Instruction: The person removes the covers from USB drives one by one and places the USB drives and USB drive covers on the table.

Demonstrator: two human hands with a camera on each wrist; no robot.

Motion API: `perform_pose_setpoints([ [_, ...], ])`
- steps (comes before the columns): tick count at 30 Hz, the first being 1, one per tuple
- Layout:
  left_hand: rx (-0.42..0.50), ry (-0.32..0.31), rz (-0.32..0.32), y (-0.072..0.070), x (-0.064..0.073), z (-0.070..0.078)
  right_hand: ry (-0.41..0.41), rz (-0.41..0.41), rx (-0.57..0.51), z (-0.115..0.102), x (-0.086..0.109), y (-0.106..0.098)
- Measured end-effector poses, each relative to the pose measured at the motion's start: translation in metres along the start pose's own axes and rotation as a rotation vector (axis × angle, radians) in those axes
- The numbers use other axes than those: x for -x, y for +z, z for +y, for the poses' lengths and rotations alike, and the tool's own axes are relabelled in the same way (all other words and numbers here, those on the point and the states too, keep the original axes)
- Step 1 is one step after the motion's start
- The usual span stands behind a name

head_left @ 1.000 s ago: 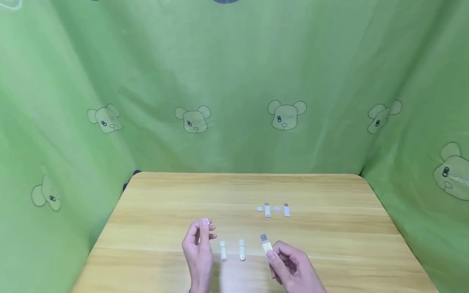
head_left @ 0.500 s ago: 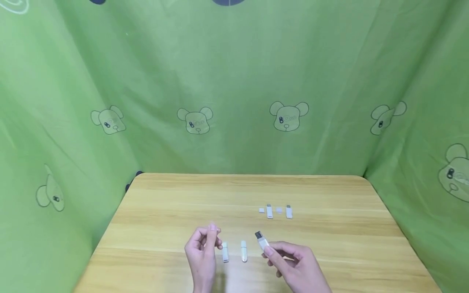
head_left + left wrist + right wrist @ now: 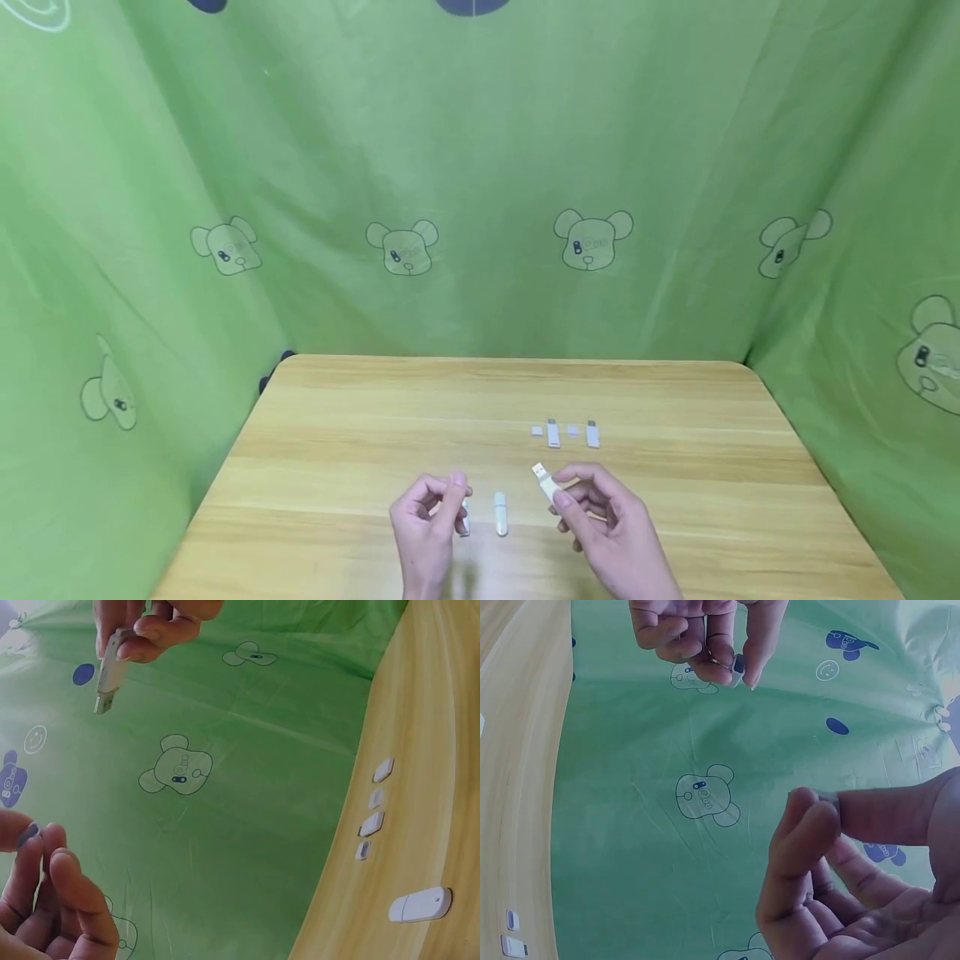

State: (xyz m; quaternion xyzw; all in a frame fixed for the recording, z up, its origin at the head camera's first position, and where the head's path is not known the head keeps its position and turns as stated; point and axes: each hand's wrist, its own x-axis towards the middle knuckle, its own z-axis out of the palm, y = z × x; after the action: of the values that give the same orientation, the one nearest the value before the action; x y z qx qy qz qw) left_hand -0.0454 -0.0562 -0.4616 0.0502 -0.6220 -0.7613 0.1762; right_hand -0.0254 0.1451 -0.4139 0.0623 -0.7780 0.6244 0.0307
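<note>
Near centre, left side, L hand point(image 3: 426, 523): thumb & fingertips pinch a small cap point(image 3: 739, 666), held up over the wood table point(image 3: 337, 417); dark side of cap shows in R wrist view.
Near centre, right side, R hand point(image 3: 609, 521): thumb & fingers grasp the USB stick point(image 3: 549, 486) by its body, metal plug point(image 3: 538, 470) bare, pointing far & left.
Gap: cap & stick apart, not touching.
Betw. hands: capped stick point(image 3: 501, 517) lies on table, long side running near–far.
By L hand: half-hidden stick point(image 3: 466, 527), mostly behind fingers; can't tell here if capped.
Far row, right of centre, L to R: first loose cap point(image 3: 536, 431), first bare stick point(image 3: 552, 434), second loose cap point(image 3: 572, 431), second bare stick point(image 3: 592, 434).
Grip tip: prob. best to hold stick well back on body, fingers off plug; cap is tiny, so light but firm pinch, mouth uncovered.
Line-up tip: plug & cap don't look in line; imo these parts handle best moved straight along plug's axis, no twist or tilt.
Risk: cap could slip from fingertips; a low L wrist might nudge half-hidden stick.
</note>
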Motion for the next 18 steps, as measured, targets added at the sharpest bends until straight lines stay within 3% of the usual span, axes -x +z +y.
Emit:
perform_pose_setpoints([
  [9, -0.014, -0.062, -0.068, -0.002, -0.001, -0.001, 0.004, 0.027, 0.011, 0.005, -0.009, 0.0],
  [18, -0.064, -0.063, -0.077, -0.002, 0.002, -0.004, 0.076, 0.024, 0.073, 0.016, -0.03, 0.003],
])
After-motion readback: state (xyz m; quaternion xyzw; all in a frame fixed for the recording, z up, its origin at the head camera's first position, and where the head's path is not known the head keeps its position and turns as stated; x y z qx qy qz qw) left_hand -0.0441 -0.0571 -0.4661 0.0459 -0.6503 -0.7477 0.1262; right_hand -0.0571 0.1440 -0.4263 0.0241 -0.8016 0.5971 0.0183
